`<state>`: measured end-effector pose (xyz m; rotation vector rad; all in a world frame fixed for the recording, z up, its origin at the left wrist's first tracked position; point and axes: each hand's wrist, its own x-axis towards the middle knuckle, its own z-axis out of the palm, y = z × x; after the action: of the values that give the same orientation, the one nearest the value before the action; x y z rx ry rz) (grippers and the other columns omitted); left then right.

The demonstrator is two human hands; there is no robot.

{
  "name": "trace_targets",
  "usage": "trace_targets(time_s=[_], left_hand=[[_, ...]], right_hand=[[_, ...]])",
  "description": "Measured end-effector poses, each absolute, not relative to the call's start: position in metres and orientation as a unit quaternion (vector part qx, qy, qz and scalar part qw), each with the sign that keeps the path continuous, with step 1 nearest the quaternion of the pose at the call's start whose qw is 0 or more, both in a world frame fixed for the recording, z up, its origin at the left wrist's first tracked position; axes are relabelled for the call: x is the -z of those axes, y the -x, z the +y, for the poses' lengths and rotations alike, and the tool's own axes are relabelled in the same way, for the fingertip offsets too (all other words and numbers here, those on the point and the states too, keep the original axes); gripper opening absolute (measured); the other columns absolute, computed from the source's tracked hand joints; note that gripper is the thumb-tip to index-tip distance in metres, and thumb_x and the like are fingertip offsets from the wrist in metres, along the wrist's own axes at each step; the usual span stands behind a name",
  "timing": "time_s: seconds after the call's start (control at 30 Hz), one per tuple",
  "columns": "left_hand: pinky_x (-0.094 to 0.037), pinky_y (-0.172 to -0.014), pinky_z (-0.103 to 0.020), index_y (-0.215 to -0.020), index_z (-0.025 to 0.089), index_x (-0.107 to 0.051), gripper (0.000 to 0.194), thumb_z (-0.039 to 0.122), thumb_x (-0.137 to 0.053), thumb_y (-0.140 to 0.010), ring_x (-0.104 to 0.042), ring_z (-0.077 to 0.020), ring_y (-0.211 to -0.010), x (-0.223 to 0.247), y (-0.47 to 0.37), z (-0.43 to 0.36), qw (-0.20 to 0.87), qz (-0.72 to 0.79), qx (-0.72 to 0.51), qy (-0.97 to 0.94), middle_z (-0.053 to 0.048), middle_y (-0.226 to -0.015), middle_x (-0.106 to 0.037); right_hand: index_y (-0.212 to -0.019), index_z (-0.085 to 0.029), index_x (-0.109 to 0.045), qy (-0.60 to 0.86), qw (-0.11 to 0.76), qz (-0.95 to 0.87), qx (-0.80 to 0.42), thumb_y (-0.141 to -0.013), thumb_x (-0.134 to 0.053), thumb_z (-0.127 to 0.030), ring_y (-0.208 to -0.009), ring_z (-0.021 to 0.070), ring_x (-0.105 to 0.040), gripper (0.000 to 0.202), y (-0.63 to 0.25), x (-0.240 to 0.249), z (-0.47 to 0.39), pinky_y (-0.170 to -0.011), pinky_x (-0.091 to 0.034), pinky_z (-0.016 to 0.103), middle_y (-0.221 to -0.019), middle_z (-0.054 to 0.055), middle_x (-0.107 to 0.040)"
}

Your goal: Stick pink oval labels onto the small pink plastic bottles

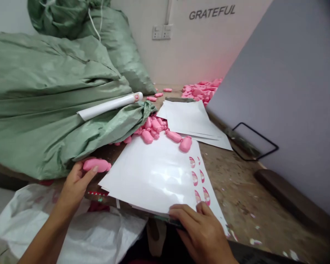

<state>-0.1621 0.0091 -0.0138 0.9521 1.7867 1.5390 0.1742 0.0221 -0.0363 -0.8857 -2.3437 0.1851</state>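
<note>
Between its thumb and fingers, my left hand [81, 178] grips a pink molded piece [97, 165] with a rounded body and a narrow end, just left of the paper stack. My right hand [202, 229] is closed at the near edge of a white sticker sheet [154, 176], its fingertips on the sheet beside the lowest stickers; the thumb is mostly hidden. Oval pink stickers [195, 178] run in two columns along the sheet's right side. Two pink pieces, one of them a rounded piece [185, 144], lie on the sheet's far part.
A large green sack [49, 91] spills pink pieces [155, 124] onto the wooden table [236, 194]. On it rests a rolled sheet [110, 106]. White sheets [187, 115] and a pink heap [200, 91] lie behind. A grey panel [291, 91] with a black wire loop [255, 141] borders the right.
</note>
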Motion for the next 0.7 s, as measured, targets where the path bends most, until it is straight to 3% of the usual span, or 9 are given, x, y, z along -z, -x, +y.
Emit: trace_targets(time_s=[0.1,0.2,0.37,0.47,0.6,0.67,0.7], left_hand=[[-0.057,-0.091,-0.042,-0.107,0.016,-0.064,0.054,0.048,-0.083,-0.068,-0.072,-0.0277,-0.097,0.005,0.155,0.000,0.373,0.637,-0.611,-0.286,-0.008,-0.104,-0.076],[-0.058,-0.087,-0.038,-0.103,0.015,-0.064,0.052,0.046,-0.085,-0.066,-0.074,-0.0256,-0.092,-0.002,0.149,-0.010,0.402,0.614,-0.631,-0.251,-0.008,-0.098,-0.077],[-0.059,-0.077,-0.028,-0.101,0.016,-0.066,0.048,0.043,-0.086,-0.067,-0.073,-0.0196,-0.085,0.002,0.150,-0.024,0.425,0.585,-0.652,-0.228,-0.006,-0.095,-0.078],[-0.060,-0.074,-0.025,-0.100,0.015,-0.068,0.048,0.042,-0.088,-0.065,-0.073,-0.0178,-0.083,0.007,0.153,-0.030,0.437,0.585,-0.650,-0.210,-0.006,-0.095,-0.078],[-0.062,-0.075,-0.025,-0.101,0.018,-0.071,0.048,0.043,-0.088,-0.064,-0.074,-0.0214,-0.089,0.011,0.153,-0.034,0.459,0.588,-0.636,-0.197,-0.007,-0.102,-0.078],[-0.063,-0.075,-0.028,-0.101,0.020,-0.073,0.047,0.045,-0.087,-0.064,-0.075,-0.0248,-0.091,0.015,0.153,-0.034,0.475,0.597,-0.619,-0.188,-0.007,-0.104,-0.079],[-0.064,-0.073,-0.030,-0.100,0.021,-0.073,0.047,0.047,-0.087,-0.064,-0.076,-0.0268,-0.089,0.019,0.154,-0.034,0.479,0.603,-0.609,-0.189,-0.007,-0.104,-0.079]], right_hand=[[-0.086,-0.025,-0.064,0.358,0.247,-0.894,-0.104,-0.088,-0.054,-0.012,-0.058,0.0158,-0.057,0.017,-0.179,0.030,0.029,-0.060,-0.040,0.029,-0.079,-0.001,-0.074],[-0.081,-0.025,-0.065,0.410,0.195,-0.866,-0.208,-0.089,-0.058,-0.025,-0.064,0.0166,-0.065,0.010,-0.180,0.026,0.035,-0.061,-0.047,0.027,-0.077,-0.001,-0.074],[-0.074,-0.024,-0.069,0.452,0.132,-0.817,-0.333,-0.090,-0.055,-0.044,-0.063,0.0194,-0.068,0.029,-0.186,-0.005,0.046,-0.058,-0.052,0.028,-0.068,0.001,-0.073],[-0.077,-0.029,-0.074,0.435,0.136,-0.848,-0.272,-0.091,-0.055,-0.053,-0.061,0.0207,-0.067,0.034,-0.203,-0.052,0.059,-0.059,-0.052,0.032,-0.069,0.003,-0.074],[-0.067,-0.033,-0.072,0.523,0.229,-0.811,-0.126,-0.074,-0.053,-0.084,-0.050,0.0209,-0.059,0.055,-0.237,-0.127,0.090,-0.048,-0.045,0.035,-0.059,0.005,-0.068],[-0.073,-0.032,-0.073,0.612,0.269,-0.743,-0.028,-0.062,-0.060,-0.088,-0.054,0.0206,-0.059,0.059,-0.250,-0.160,0.110,-0.051,-0.042,0.036,-0.060,0.004,-0.066],[-0.078,-0.031,-0.074,0.648,0.284,-0.706,-0.002,-0.062,-0.063,-0.085,-0.052,0.0193,-0.055,0.058,-0.254,-0.174,0.120,-0.052,-0.040,0.036,-0.054,0.002,-0.060]])
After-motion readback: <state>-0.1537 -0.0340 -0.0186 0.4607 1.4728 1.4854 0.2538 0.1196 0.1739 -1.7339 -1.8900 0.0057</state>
